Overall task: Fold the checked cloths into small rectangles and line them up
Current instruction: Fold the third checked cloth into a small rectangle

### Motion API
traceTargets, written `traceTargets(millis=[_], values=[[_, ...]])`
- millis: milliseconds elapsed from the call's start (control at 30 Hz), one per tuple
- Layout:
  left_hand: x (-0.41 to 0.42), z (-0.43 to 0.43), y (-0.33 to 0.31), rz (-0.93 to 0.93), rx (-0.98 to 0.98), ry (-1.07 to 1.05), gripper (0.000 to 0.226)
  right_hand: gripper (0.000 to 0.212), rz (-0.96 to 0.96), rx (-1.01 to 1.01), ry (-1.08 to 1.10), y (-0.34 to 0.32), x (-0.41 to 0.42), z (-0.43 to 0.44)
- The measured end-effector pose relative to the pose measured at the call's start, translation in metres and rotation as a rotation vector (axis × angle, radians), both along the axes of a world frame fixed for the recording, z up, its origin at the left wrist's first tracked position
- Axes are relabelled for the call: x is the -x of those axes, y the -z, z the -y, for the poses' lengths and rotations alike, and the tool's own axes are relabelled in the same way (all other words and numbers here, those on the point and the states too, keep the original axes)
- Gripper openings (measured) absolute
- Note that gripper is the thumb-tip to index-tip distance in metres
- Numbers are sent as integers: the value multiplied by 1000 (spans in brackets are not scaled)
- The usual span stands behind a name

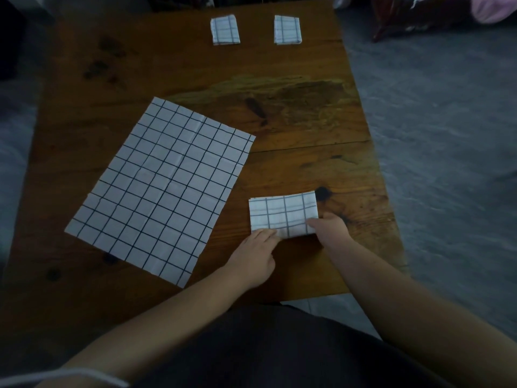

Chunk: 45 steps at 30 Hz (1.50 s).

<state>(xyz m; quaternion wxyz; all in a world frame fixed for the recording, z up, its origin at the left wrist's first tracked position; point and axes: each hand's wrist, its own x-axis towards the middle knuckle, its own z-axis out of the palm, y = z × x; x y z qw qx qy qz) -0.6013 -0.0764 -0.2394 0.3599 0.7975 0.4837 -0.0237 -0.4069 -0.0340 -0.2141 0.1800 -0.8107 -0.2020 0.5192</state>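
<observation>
Pinching the near edge of the folded cloth (282, 212) with left hand (253, 253) and right hand (331, 229), long side lying crosswise, finished cloths (225, 30) well beyond it.

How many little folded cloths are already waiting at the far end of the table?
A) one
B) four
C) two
C: the far left cloth and the far right cloth lie apart at the far end of the table. The third folded cloth is near, held by the left hand and the right hand.

Table (279, 121) holds one spread cloth (162, 189), three folded cloths (282, 211).
</observation>
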Motion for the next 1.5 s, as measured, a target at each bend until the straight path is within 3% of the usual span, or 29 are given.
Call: traceTargets(millis=[67,133,200,300,400,500,600,700,867,1000,1233,1400,1500], values=[[-2,-3,-5,118,43,-134,53,45,22,-78,-62,-7,2,2],[-5,-10,-14,239,150,-363,48,29,28,-152,-114,-16,2,4],[-9,-22,-23,345,302,-595,44,10,-65,-222,-88,-27,4,5],[-16,-40,-32,453,480,-849,44,11,-281,-266,14,-47,8,6],[-21,-46,-37,551,604,-990,59,17,-478,-277,127,-60,12,10],[-24,-46,-46,805,800,-1116,45,24,-657,-258,235,-68,16,16],[-21,-44,-50,998,927,-1091,48,27,-718,-215,247,-66,18,25],[-17,-40,-52,976,887,-1066,41,19,-595,-206,127,-66,24,33],[-11,-34,-51,879,720,-1099,24,7,-56,-276,-366,-60,27,42],[-5,-30,-57,875,711,-1095,23,9,116,-324,-414,-58,21,41],[6,-22,-75,979,820,-1028,34,36,-102,-305,-370,-74,27,37],[9,-20,-104,1032,769,-1006,36,22,17,-506,-500,-94,37,41],[10,-20,-128,1072,726,-980,41,18,19,-623,-471,-109,41,43]])
